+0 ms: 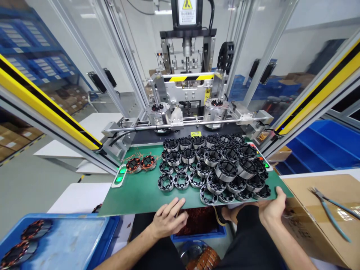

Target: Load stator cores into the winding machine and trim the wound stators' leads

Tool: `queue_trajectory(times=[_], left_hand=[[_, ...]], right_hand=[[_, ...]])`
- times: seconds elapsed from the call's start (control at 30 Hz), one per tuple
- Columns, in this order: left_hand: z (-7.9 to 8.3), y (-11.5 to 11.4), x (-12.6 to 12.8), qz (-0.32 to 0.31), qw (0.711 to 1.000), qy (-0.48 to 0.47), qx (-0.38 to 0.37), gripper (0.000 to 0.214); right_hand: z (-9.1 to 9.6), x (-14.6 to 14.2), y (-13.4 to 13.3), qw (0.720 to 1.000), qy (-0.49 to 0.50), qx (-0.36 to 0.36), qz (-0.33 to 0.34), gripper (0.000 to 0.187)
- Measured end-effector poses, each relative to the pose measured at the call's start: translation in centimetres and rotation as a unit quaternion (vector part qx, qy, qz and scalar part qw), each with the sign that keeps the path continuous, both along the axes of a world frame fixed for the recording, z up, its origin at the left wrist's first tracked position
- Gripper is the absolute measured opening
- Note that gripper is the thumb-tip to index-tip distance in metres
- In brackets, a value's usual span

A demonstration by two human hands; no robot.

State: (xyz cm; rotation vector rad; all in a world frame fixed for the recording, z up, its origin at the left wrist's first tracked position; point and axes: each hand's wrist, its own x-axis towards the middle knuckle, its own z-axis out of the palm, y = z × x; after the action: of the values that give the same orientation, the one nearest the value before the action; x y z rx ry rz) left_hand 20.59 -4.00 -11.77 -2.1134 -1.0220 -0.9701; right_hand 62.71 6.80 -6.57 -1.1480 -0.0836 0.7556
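"Rings (226,176), the black and silver ones: where did they lie?"

"Heaped left to right on the green table (135,198), beyond both hands, the right hand (271,210) nearest."

"Hands?"

"Left hand (170,219) held nothing, fingers loosely bent, near edge. Right thumb lay atop that edge; fingers hidden, grip undetermined."

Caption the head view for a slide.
Left hand and right hand at a green worktop bearing stacked black-and-silver rings.

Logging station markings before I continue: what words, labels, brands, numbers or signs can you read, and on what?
No wording is legible.
Warning-triangle symbol: white sign on the black housing; lettering too small.
Apparent curved arrow: yellow sticker, centre.
Tall yellow label farther back: too small.
Carton: print blurred.
Shelf labels, left: blurred.
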Motion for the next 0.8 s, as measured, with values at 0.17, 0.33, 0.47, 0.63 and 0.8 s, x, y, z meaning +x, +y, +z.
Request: queue_trajectory(times=[0.17,0.33,0.47,0.63,0.8], left_hand=[[0.09,0.01,0.03,-0.001,1.0,0.002,0.002,0.023],[-0.17,-0.03,-0.04,0.001,1.0,0.003,0.001,0.031],[-0.46,-0.08,-0.19,-0.002,1.0,0.009,0.001,0.033],[-0.57,-0.09,-0.23,-0.004,1.0,0.01,-0.001,0.036],[0.06,-0.04,-0.08,-0.003,1.0,0.007,-0.003,0.027]], right_hand=[[0.76,-0.53,0.0,1.0,0.005,-0.006,0.01,0.039],[0.4,-0.37,0.0,1.0,-0.007,-0.012,0.008,0.047],[-0.01,0.13,-0.05,1.0,0.001,-0.015,0.02,0.053],[0.13,0.35,0.18,1.0,0.009,-0.01,0.005,0.037],[0.4,0.0,0.22,1.0,0.008,-0.014,-0.006,0.037]])
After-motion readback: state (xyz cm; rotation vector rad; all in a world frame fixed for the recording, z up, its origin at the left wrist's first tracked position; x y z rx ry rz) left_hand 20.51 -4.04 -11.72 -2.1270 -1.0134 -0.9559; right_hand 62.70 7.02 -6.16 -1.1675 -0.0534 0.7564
